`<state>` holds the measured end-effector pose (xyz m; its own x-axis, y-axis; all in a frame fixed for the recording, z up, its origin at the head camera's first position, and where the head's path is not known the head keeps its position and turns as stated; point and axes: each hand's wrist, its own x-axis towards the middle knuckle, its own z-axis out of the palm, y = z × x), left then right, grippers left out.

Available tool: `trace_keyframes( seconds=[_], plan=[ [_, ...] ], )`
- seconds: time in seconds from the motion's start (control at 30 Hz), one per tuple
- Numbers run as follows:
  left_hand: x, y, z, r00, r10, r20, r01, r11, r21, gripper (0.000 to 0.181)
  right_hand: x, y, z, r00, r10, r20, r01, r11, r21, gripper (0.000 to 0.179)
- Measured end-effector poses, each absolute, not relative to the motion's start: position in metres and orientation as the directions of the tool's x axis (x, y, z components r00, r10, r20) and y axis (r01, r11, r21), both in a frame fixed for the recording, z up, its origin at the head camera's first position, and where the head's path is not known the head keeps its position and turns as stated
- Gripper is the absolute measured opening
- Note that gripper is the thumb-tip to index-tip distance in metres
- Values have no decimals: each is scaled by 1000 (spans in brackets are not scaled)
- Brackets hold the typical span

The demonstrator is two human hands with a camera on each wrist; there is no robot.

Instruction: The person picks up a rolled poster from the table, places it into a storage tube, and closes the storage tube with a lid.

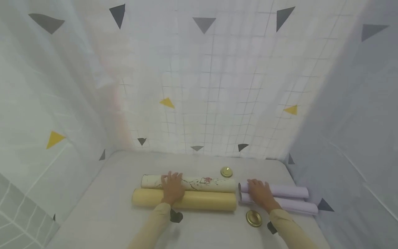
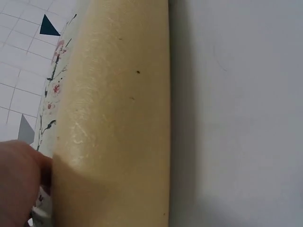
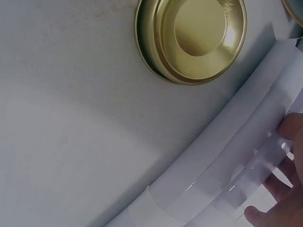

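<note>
My left hand (image 1: 172, 189) grips one floral roll (image 1: 217, 184), right hand (image 1: 261, 195) one of two lilac rolls (image 1: 289, 191); alongside: one yellow roll (image 1: 209, 201), two gold lids (image 1: 254, 218).

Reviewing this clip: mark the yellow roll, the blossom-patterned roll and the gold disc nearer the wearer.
Yellow roll (image 1: 202, 201): head view, on its curved side, right of centre.
Blossom-patterned roll (image 1: 197, 183): head view, on its printed side.
Gold disc (image 1: 254, 218): head view, on its middle.
</note>
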<state>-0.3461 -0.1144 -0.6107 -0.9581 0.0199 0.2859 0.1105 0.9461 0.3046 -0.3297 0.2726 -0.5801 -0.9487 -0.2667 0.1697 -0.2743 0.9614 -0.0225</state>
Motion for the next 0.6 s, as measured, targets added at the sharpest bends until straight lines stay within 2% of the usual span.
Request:
trace_keyframes(
  seconds=[0.17, 0.37, 0.5, 0.6],
  plan=[
    [-348, -114, -608, -967, -9, 256, 88, 926, 366, 64, -330, 272, -581, -950, -262, 168, -267, 964, -7, 35],
    [-347, -118, -601, -961, -9, 276, 127, 873, 471, 69, -329, 272, -580, -951, -257, 171, -263, 965, -12, 38],
    [-343, -122, -610, -941, 40, 335, 183, 895, 406, 71, -328, 271, -581, -941, -271, 203, -278, 961, -7, 39],
    [-337, -122, -617, -913, 52, 405, 209, 912, 353, 80, -327, 271, -582, -935, -280, 217, -285, 958, 6, 37]
  ],
)
